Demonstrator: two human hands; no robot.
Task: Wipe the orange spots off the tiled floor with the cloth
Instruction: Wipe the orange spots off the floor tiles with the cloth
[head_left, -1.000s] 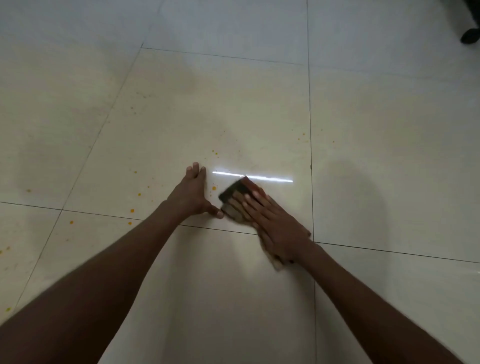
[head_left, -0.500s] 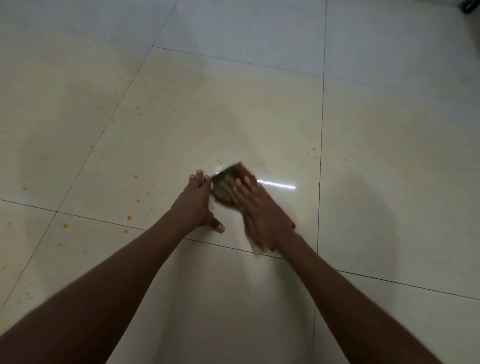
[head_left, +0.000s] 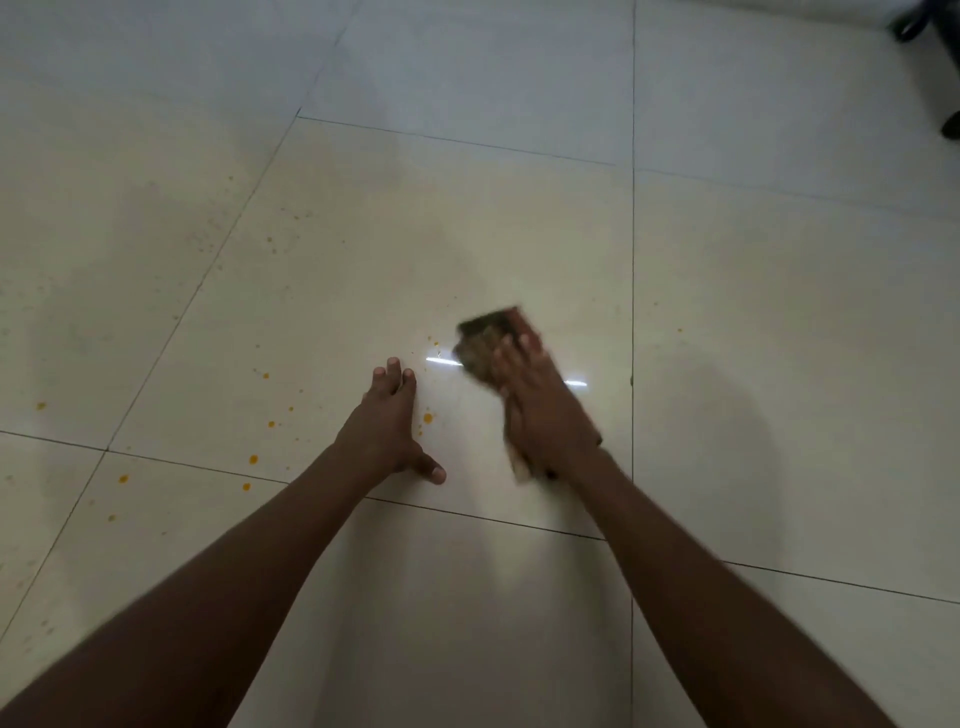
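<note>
A dark, folded cloth (head_left: 482, 340) lies on the cream tiled floor (head_left: 363, 249), blurred with motion. My right hand (head_left: 540, 410) presses flat on it with straight fingers, covering its near half. To the left, my left hand (head_left: 389, 431) rests flat on the floor, thumb spread out. An orange spot (head_left: 427, 418) sits just right of my left hand, between the two hands. More orange spots (head_left: 253, 459) are scattered to the left of it, and small ones (head_left: 435, 343) lie just left of the cloth.
A bright strip of reflected light (head_left: 441, 362) crosses the tile under the cloth. Dark grout lines (head_left: 632, 260) divide the tiles. A dark object (head_left: 924, 26) shows at the top right corner. Faint orange specks (head_left: 679, 330) dot the tile on the right.
My right hand has slid the cloth away to the right, from beside my left fingers. The orange spot by my left hand shows again. My left hand stays planted.
</note>
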